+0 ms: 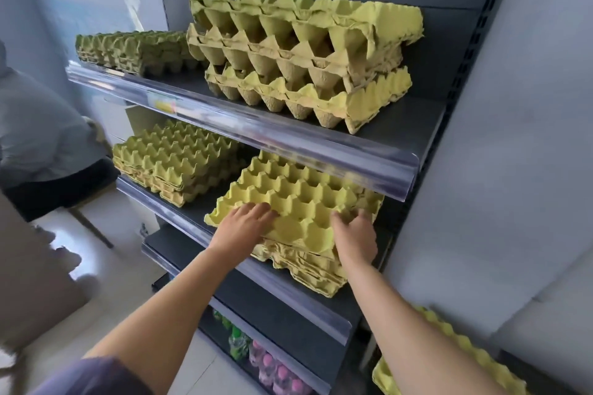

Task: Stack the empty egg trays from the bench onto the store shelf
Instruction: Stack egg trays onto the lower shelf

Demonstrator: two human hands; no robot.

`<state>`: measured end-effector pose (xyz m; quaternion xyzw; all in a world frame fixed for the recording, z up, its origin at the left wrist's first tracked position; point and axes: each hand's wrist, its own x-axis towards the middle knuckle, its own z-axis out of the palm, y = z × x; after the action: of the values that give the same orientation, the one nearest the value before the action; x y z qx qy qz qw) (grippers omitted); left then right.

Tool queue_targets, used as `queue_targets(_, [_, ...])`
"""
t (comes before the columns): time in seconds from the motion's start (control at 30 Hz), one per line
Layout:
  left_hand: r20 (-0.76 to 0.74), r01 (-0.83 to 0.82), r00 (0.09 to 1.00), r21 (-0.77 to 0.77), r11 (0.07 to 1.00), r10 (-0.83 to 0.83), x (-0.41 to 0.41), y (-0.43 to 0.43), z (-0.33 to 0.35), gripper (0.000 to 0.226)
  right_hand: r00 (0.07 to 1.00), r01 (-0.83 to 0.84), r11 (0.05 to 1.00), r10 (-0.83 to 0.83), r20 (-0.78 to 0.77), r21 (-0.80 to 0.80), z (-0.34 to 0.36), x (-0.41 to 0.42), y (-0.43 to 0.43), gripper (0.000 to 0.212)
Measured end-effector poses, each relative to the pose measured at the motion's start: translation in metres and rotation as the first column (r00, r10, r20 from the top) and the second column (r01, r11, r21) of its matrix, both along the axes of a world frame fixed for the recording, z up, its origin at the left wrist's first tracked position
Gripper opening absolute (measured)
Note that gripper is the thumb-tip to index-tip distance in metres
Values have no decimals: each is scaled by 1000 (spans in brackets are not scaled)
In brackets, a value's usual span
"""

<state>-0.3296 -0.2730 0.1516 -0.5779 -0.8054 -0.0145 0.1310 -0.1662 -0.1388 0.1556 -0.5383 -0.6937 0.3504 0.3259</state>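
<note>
Both hands, left (pixel 248 223) and right (pixel 354 236), grip the tray (pixel 298 199) between them, seating it on the stack (pixel 301 261) beneath; next, release.

Bright, even daylight fills the scene, strongest from the left, where the floor (pixel 106 282) shows a pale glare patch. The clear price strips (pixel 244 125) on the shelf fronts catch long white highlights. Under the upper shelf (pixel 401 125) the light drops off, and the trays (pixel 179 160) at the back of the middle shelf sit in soft shadow. The wide lens bows the upright (pixel 481 26) at the right edge and stretches the forearms near the bottom. The left edge is smeared with motion blur; the bottles (pixel 272 369) low down are soft.
</note>
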Motion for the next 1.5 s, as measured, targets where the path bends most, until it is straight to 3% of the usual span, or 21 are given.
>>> queue_targets(0.27, [35, 82, 996, -117, 990, -79, -50, 33, -9, 69, 976, 87, 996, -83, 203, -11, -24, -35, 16, 49])
queue_targets(0.43, [154, 136, 981, -137, 981, -115, -65, 36, -13, 69, 960, 60, 998, -66, 271, 32, -29, -40, 14, 52])
queue_targets(0.6, [176, 168, 972, -65, 984, -154, -66, 32, -9, 70, 940, 5, 992, -47, 339, 125, -21, -34, 9, 50])
queue_targets(0.73, [147, 178, 971, 79, 981, -188, -61, 33, 1, 52, 900, -81, 948, -62, 431, 306, -12, -22, 0, 39])
queue_targets(0.9, [116, 223, 964, 145, 964, -240, -46, 40, 20, 37, 848, -174, 882, -91, 521, 438, 0, -3, -7, 35])
queue_targets(1.17, [134, 343, 912, 272, 899, -389, 26, 60, 39, 28, 863, -121, 823, -189, 469, 555, 16, 65, -8, 30])
queue_targets(1.5, [207, 597, 723, 292, 747, -659, 223, 103, 24, 20, 812, -97, 857, -227, 538, 507, -9, 285, 6, 24])
